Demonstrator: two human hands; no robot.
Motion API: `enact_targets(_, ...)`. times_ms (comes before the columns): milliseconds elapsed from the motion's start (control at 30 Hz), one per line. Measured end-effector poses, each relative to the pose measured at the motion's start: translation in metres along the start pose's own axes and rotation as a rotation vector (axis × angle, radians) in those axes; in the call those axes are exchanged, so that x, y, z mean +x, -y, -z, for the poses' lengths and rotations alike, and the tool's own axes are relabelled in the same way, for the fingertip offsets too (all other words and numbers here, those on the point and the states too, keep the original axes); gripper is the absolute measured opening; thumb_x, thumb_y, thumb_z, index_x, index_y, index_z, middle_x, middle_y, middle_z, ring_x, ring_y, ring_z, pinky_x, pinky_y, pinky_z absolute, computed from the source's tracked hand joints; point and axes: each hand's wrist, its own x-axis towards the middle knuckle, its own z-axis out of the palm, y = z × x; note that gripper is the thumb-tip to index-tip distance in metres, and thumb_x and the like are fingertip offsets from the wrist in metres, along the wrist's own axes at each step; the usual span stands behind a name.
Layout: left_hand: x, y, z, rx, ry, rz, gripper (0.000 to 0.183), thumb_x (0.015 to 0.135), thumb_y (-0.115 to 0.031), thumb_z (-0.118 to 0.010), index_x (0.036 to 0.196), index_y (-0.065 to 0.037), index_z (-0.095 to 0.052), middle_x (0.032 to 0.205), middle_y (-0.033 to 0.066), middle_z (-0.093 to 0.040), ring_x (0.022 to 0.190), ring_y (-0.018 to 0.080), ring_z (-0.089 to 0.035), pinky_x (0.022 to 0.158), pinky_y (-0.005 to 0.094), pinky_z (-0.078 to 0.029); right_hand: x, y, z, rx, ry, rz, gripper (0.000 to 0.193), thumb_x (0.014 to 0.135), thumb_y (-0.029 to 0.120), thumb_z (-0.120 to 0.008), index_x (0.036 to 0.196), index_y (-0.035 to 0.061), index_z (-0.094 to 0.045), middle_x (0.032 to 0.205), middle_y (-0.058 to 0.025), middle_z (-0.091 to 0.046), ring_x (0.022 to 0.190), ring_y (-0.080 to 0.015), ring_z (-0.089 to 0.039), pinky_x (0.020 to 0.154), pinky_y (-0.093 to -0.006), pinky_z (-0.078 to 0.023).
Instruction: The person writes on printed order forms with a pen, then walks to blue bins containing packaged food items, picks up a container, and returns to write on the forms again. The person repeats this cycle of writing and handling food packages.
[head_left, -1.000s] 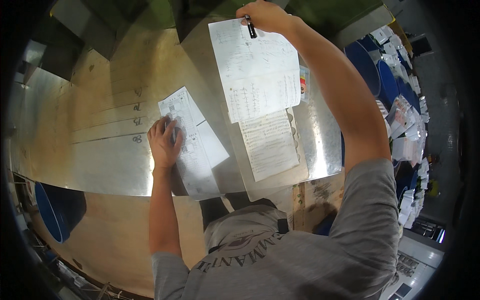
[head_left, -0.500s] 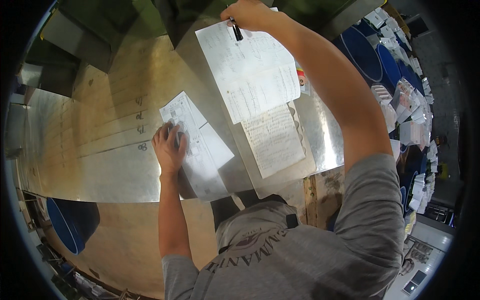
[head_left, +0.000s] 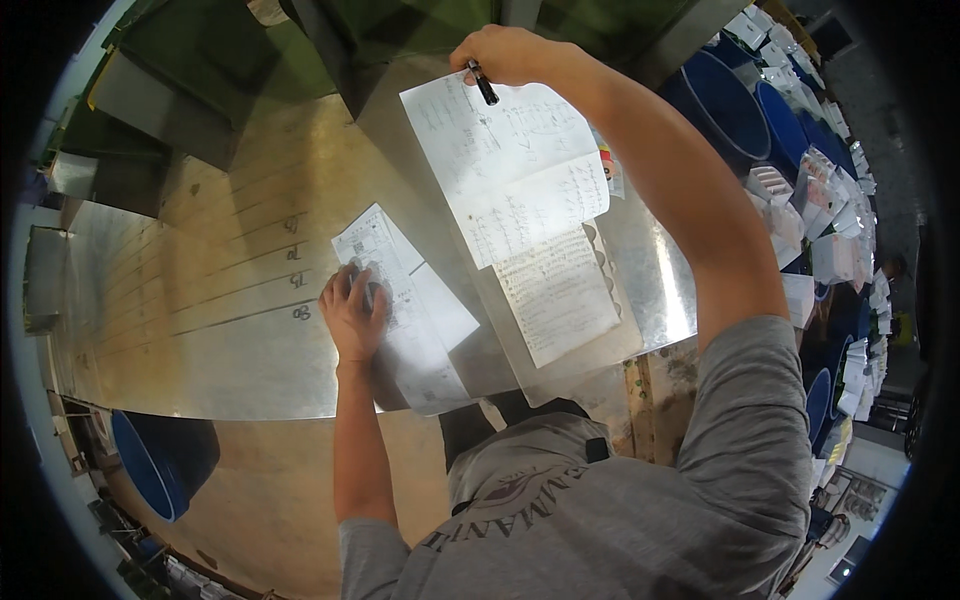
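Note:
My right hand (head_left: 508, 56) is closed at the top of a handwritten white sheet (head_left: 510, 160), with a black pen (head_left: 484, 85) between its fingers. Under that sheet's near end, a notebook page (head_left: 557, 300) dense with handwriting shows a scalloped edge. To the left, the fingers of my left hand (head_left: 352, 325) curl over a small dark rounded object (head_left: 372, 294), whose kind I cannot make out. It rests on overlapping printed papers (head_left: 415, 330) on the metal tabletop (head_left: 240, 370).
Ruled lines and handwritten marks (head_left: 298, 280) run across the tabletop at left. Green-lined bins with metal dividers (head_left: 170, 110) stand along its far edge. Blue tubs (head_left: 720, 105) and white packages (head_left: 820, 190) crowd the right; another blue tub (head_left: 165, 460) stands below the table at left.
The whole scene sits slightly lower and further right in the picture, as the view has shifted. Both hands keep their holds, and the papers lie much as before.

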Motion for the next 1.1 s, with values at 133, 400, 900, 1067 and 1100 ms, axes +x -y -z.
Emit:
enact_targets(133,-0.001,0.002,0.004,0.006,-0.002,0.011,0.035,0.08,-0.022,-0.072,0.112,-0.009,-0.069,0.128,0.013,-0.061,0.12,0.0361,-0.053,0.102,0.0491,-0.038,0.002,0.017,0.012,0.04,0.053,-0.017,0.016,0.097,0.024,-0.064,0.106,0.0132,-0.072,0.094,-0.0092,-0.072,0.075,-0.0264,-0.068,0.071,-0.0412,-0.051)
enact_targets(400,0.0,0.001,0.007,-0.009,-0.013,0.009,0.034,0.08,-0.021,-0.072,0.112,-0.009,-0.069,0.127,0.014,-0.061,0.119,0.0361,-0.053,0.103,0.0485,-0.038,0.005,0.021,0.009,0.011,0.057,0.018,0.017,0.095,0.023,-0.065,0.108,0.0137,-0.071,0.092,-0.0085,-0.073,0.075,-0.0272,-0.068,0.074,-0.0422,-0.051)
enact_targets(900,-0.001,0.0,0.004,-0.007,-0.007,0.007,0.034,0.081,-0.022,-0.072,0.112,-0.009,-0.069,0.127,0.0136,-0.061,0.119,0.0355,-0.053,0.102,0.0483,-0.038,0.0,0.024,0.007,-0.009,0.063,0.044,0.016,0.095,0.021,-0.065,0.108,0.0152,-0.071,0.091,-0.0075,-0.072,0.076,-0.026,-0.068,0.074,-0.0423,-0.051)
enact_targets(1067,0.001,-0.001,0.009,-0.007,-0.009,0.006,0.034,0.081,-0.022,-0.072,0.112,-0.008,-0.068,0.127,0.0139,-0.061,0.12,0.0359,-0.053,0.102,0.0484,-0.038,0.0,0.026,0.01,-0.014,0.09,0.026,0.017,0.095,0.022,-0.066,0.109,0.0152,-0.071,0.091,-0.008,-0.072,0.072,-0.0253,-0.067,0.073,-0.0423,-0.051)
enact_targets(1100,0.001,-0.001,0.008,-0.007,-0.007,0.008,0.034,0.081,-0.022,-0.072,0.112,-0.008,-0.068,0.127,0.014,-0.061,0.12,0.036,-0.053,0.103,0.0484,-0.038,-0.001,0.026,0.009,-0.014,0.096,0.019,0.017,0.095,0.023,-0.066,0.109,0.015,-0.071,0.091,-0.0083,-0.072,0.072,-0.0252,-0.067,0.073,-0.0423,-0.051)
